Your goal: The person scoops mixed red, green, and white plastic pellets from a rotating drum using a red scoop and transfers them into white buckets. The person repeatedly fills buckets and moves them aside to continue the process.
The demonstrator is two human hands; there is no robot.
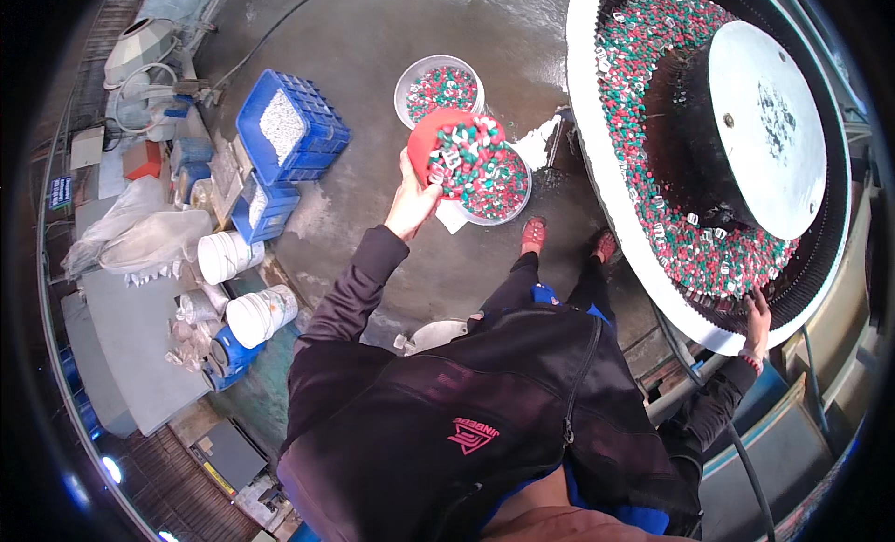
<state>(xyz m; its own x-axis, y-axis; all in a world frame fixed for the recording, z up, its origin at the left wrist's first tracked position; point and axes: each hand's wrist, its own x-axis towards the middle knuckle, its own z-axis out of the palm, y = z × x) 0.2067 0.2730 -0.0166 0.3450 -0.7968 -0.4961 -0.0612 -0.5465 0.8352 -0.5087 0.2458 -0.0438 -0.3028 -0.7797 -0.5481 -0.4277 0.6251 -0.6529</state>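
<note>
Above the left grip, a red scoop brims with pellets.

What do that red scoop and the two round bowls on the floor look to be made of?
The red scoop in the left hand looks like matte moulded plastic: solid colour, no glint. The two bowls seem metal: thin silvery rims that catch light.

The scoop hides part of the basin beneath it. At four o'clock, the tub rim hides the right hand's fingertips.
</note>
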